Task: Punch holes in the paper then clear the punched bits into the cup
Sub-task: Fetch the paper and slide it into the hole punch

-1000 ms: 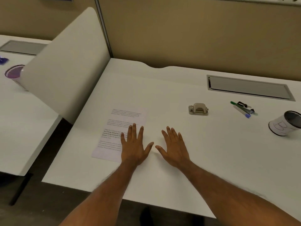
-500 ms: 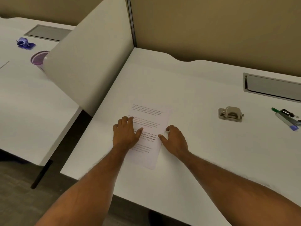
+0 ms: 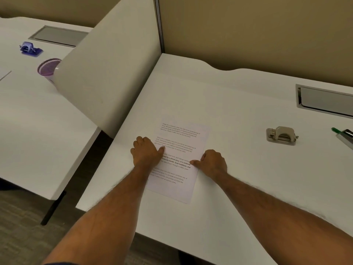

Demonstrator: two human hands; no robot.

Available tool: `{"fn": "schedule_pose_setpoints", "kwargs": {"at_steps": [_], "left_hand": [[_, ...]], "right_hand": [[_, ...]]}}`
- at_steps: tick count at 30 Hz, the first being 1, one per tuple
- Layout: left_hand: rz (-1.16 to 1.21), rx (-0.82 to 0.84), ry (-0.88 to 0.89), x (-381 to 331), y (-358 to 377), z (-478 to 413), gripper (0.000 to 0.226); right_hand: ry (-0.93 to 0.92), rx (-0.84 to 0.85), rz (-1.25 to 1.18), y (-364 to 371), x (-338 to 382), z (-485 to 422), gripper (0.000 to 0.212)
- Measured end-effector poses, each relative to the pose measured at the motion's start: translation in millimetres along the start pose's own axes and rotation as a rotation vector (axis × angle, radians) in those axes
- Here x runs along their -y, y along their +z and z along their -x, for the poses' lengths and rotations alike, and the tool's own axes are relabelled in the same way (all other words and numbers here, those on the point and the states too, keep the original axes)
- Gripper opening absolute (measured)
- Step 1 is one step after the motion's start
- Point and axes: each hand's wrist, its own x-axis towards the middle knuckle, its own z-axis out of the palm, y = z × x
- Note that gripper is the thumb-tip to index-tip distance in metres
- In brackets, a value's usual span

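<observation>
Paper (image 3: 183,142): lay flat, print up. Left hand (image 3: 147,152) pinched its left edge, thumb on top, fingers curled; right hand (image 3: 214,163) did likewise at paper's right edge, probably to lift it. Hole punch (image 3: 281,135) sat well right of paper, untouched. Cup unseen.

pens (image 3: 342,135) cut by right edge | purple cup (image 3: 46,68) half behind divider (image 3: 107,73) | paper (image 3: 177,180) print mostly illegible

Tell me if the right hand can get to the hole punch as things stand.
Probably yes. The hole punch sits on the desk, right of the right hand and farther back; nothing lies between. It would first have to release the paper.
</observation>
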Motion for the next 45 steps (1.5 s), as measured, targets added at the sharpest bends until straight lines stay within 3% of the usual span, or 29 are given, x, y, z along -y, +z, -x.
{"fn": "schedule_pose_setpoints", "kwargs": {"at_steps": [12,25,33,41,45], "left_hand": [[0.176,0.140,-0.140,-9,-9,-12,0.082],[0.251,0.249,-0.152,-7,-20,-17,0.060],[0.286,0.184,-0.001,-2,-16,-16,0.040],[0.500,0.287,0.060,9,-12,-16,0.033],[0.597,0.309,0.065,17,-7,-14,0.029]], "right_hand": [[0.022,0.004,-0.015,0,5,4,0.046],[0.024,-0.003,-0.024,1,5,4,0.045],[0.010,-0.005,-0.025,1,3,3,0.047],[-0.009,-0.033,-0.031,2,1,4,0.045],[-0.024,-0.042,-0.149,3,-7,5,0.042]]}}
